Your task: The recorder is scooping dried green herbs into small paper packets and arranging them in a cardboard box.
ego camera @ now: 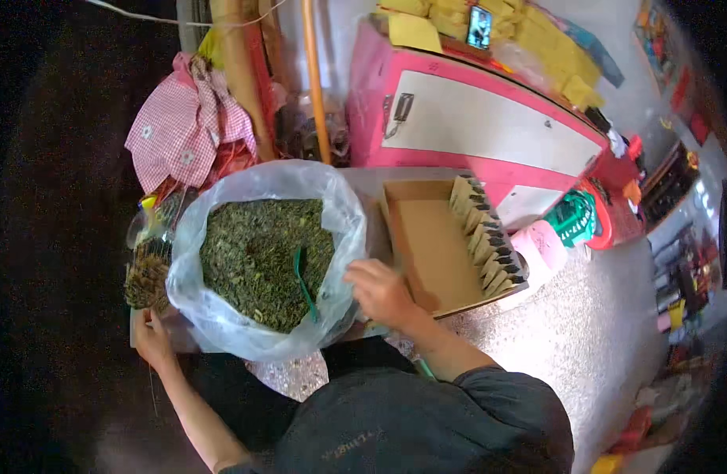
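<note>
A large clear plastic bag (268, 178) stands open in front of me, its rim folded outward. It is filled with dried green leaf material (251, 260), which looks like loose tea. A green scoop or spoon (304, 284) lies on the leaves. My right hand (381, 293) is at the bag's right rim with its fingers curled; I cannot tell whether it grips the plastic. My left hand (153, 340) is at the lower end of a bundle of brown pieces (147, 275) left of the bag. Its fingertips touch or pinch something there, too small to make out.
An open cardboard box (431, 249) sits right of the bag, with a row of tan packets (487, 243) along its right side. Behind stands a pink cabinet (372, 118) with a phone (479, 27) on top. Pink checked cloth (174, 130) hangs at the back left.
</note>
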`<state>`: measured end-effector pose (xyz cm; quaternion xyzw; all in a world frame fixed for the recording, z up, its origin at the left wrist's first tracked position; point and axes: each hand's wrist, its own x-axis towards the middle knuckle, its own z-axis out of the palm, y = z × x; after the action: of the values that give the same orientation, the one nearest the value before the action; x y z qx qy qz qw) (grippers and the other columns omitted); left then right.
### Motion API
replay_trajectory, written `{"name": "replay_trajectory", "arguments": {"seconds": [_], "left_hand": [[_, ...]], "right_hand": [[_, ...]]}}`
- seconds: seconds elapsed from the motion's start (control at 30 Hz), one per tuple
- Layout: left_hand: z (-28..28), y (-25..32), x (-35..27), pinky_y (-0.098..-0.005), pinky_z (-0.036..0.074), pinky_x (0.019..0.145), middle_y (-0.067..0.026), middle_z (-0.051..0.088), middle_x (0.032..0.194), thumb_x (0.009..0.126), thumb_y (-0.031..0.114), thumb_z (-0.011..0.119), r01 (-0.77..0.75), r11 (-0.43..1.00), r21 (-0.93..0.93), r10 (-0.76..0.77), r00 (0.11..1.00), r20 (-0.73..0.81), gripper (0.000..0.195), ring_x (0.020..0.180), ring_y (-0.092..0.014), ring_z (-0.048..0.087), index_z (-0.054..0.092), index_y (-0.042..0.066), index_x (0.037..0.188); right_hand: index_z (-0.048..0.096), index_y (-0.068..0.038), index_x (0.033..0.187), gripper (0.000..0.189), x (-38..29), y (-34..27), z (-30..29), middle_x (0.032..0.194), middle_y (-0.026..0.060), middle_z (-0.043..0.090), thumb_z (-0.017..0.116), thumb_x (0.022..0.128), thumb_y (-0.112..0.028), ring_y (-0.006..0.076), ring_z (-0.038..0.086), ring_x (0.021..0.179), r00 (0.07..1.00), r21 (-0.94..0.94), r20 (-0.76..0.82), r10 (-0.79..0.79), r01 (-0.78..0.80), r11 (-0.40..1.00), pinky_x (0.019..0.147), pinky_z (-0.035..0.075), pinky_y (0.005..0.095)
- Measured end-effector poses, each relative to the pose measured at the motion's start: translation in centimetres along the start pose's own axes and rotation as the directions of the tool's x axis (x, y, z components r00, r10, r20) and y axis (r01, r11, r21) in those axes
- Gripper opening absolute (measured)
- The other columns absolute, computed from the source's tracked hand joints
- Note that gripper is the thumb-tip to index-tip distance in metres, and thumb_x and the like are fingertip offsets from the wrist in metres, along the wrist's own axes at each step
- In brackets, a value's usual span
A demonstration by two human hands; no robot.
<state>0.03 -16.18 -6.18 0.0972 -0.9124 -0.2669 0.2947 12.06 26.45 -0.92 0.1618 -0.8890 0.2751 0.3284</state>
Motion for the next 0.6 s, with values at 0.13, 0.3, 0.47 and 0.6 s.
{"name": "replay_trajectory", "arguments": {"seconds": [0.13,0.3,0.47,0.6], "left_hand": [[-1.5,2.0,0.4,-0.0354,0.048,0.078,-0.0127,0.063,0.094,0.092,0.012,0.062,-0.112,0.987,-0.113,0.097,0.986,-0.134,0.016,0.086,-0.027,0.060,0.062,-0.002,0.101],[-5.8,10.5,0.5,-0.0367,0.049,0.077,-0.0123,0.063,0.093,0.084,-0.001,0.065,-0.487,0.869,-0.090,0.422,0.824,-0.378,0.013,0.087,-0.028,0.061,0.062,-0.003,0.097],[-2.5,20.3,-2.0,-0.0389,0.045,0.080,-0.0105,0.064,0.091,0.071,-0.001,0.068,-0.729,0.651,-0.212,0.707,0.684,-0.179,0.020,0.088,-0.030,0.059,0.062,0.005,0.090],[0.6,22.6,-5.1,-0.0410,0.042,0.071,-0.0092,0.059,0.083,0.067,-0.001,0.068,-0.743,0.540,-0.394,0.770,0.625,-0.123,0.021,0.079,-0.030,0.056,0.059,0.007,0.085]], "right_hand": [[0.066,0.002,0.094,0.022,-0.4,0.2,-0.5,0.103,0.0170,0.064,0.061,0.073,0.002,0.0329,0.063,0.094,1.000,-0.022,0.007,0.012,-0.012,1.000,0.084,0.051,0.0404],[0.065,0.001,0.096,0.023,0.9,-0.3,-0.6,0.103,0.0154,0.064,0.061,0.074,0.002,0.0327,0.063,0.094,0.999,-0.012,-0.041,0.006,-0.007,1.000,0.084,0.052,0.0397],[0.063,0.000,0.103,0.029,4.0,-2.9,0.1,0.106,0.0151,0.063,0.061,0.074,0.002,0.0329,0.063,0.097,0.995,0.084,-0.095,-0.007,0.015,0.996,0.087,0.052,0.0398],[0.063,-0.002,0.108,0.032,5.4,-4.4,2.5,0.111,0.0157,0.062,0.062,0.076,0.001,0.0334,0.063,0.100,0.990,0.135,-0.110,-0.090,0.104,0.985,0.086,0.052,0.0400]]}}
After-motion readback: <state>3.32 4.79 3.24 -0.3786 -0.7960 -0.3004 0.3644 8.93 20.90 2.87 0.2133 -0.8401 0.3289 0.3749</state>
